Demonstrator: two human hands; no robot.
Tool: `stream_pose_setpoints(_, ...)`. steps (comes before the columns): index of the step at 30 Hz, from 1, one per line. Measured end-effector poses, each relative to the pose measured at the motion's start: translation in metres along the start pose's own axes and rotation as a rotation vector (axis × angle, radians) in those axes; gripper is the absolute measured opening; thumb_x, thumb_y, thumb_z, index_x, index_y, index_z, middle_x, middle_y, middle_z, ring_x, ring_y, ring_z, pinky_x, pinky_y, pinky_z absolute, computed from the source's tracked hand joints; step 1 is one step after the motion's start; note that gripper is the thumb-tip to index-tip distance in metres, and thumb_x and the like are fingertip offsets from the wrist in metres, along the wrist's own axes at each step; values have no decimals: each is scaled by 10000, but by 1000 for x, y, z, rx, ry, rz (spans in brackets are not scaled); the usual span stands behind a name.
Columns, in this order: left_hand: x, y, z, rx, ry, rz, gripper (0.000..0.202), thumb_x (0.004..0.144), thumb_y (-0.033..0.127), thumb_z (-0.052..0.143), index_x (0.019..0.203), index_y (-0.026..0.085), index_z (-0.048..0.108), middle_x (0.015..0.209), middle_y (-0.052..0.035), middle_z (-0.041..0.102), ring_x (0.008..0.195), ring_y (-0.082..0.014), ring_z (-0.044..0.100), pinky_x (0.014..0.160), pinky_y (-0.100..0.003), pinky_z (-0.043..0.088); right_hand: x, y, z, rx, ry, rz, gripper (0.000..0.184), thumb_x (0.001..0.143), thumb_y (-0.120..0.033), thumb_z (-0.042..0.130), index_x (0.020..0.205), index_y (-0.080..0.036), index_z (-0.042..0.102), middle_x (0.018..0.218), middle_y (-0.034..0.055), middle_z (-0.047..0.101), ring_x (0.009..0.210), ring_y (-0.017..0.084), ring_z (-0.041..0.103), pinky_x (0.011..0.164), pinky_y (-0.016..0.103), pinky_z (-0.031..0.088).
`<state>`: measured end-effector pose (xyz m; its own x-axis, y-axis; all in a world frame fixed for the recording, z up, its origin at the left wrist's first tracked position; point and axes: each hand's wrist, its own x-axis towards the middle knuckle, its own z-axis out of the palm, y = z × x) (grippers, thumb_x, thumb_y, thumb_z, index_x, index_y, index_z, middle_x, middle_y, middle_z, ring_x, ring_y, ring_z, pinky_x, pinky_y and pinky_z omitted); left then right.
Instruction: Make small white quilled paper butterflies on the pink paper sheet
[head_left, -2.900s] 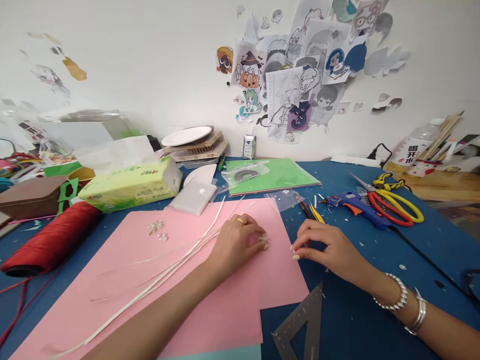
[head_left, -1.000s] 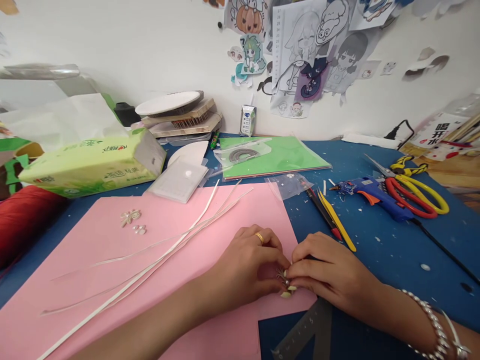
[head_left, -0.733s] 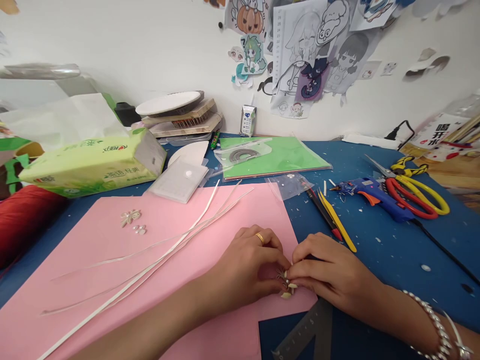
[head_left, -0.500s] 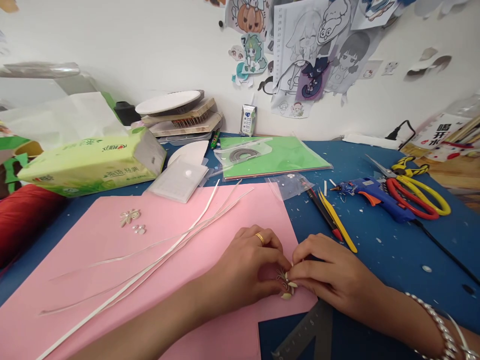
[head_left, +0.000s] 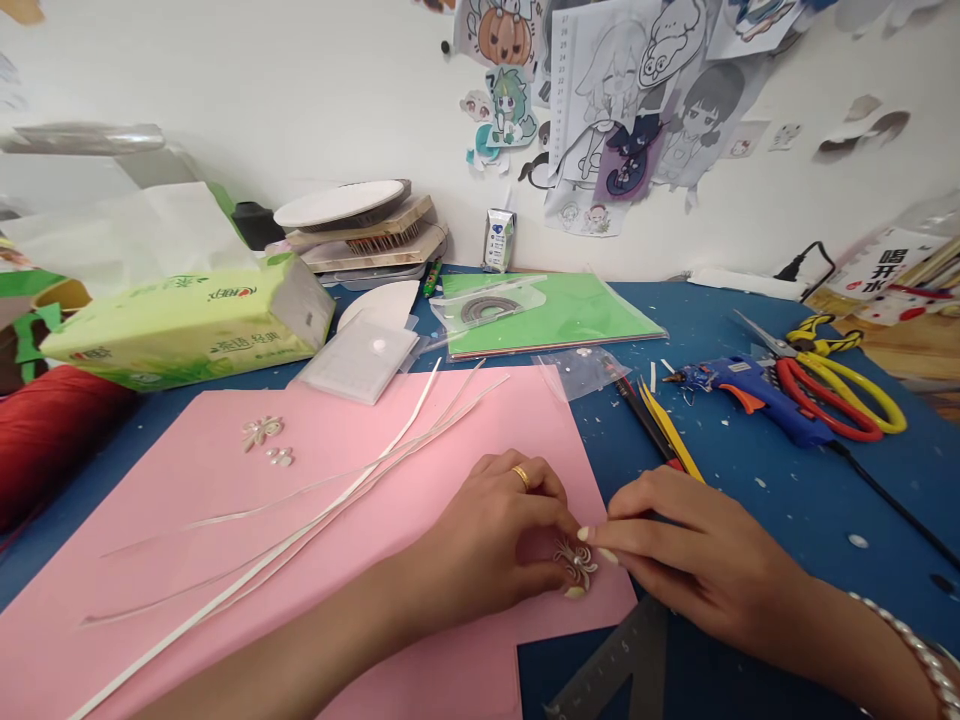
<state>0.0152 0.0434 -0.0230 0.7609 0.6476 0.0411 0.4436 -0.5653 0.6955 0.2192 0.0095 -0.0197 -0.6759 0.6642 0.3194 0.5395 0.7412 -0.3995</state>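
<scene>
My left hand point(head_left: 502, 535), with a gold ring on one finger, rests on the pink paper point(head_left: 360, 420). Its thumb and index finger hold a small curled-paper ornament point(head_left: 576, 563) at its left edge; a pearl bead shows at the ornament's centre. Just to the right, my right hand point(head_left: 682, 545) has its fingers stretched out, the tips close beside the ornament, and I see nothing in them. A second curled ornament point(head_left: 262, 432) lies at the paper's left, with several pearl beads point(head_left: 280, 457) below it. Long white paper strips point(head_left: 300, 532) cross the sheet.
A blue glue gun point(head_left: 757, 390), scissors point(head_left: 832, 395) and yellow tweezers point(head_left: 671, 435) lie on the right. A metal ruler point(head_left: 611, 665) sits at the front edge. Behind are a green sheet point(head_left: 570, 310), a clear case point(head_left: 360, 360) and a tissue pack point(head_left: 187, 320).
My right hand has drawn back to the right from the ornament, showing more of it and covering the tweezers' near end. My left hand stays in place.
</scene>
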Motion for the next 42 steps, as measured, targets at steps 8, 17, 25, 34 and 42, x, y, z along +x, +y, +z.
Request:
stream_pose_setpoints(8,0,1,0,2,-11,3,166,682,342,651,809,236,646,861,-13,538,840,-176,472,740,-315,322,-6,0,-11,-231,-168,-177,341,820,-136,396,1152,-183,457,606,-20,557,524,119,430,507,271,268)
stream_pose_setpoints(17,0,1,-1,2,3,18,172,686,332,651,837,250,653,862,-14,545,841,-170,476,747,-309,326,-4,-3,-8,-239,-318,-164,399,806,-139,404,1200,-199,423,632,-32,583,524,114,457,477,280,249)
stream_pose_setpoints(25,0,1,0,5,-1,20,155,690,328,649,821,247,658,865,-15,546,844,-169,478,748,-312,325,-7,-3,-7,-254,-336,-149,412,781,-134,424,1182,-229,434,660,-44,606,540,111,482,487,271,254)
stream_pose_setpoints(34,0,0,1,-2,12,20,156,683,329,655,818,250,657,861,-12,546,833,-168,482,744,-310,327,-10,-3,-6,-286,-409,-131,454,769,-124,443,1208,-233,391,681,-63,610,545,119,498,487,282,259)
stream_pose_setpoints(42,-1,-1,1,1,14,19,173,681,348,652,822,248,652,870,-6,537,849,-163,477,762,-307,317,-7,-6,-9,-183,-412,-1,384,781,-107,415,1113,-289,483,699,-57,614,589,124,513,528,263,292)
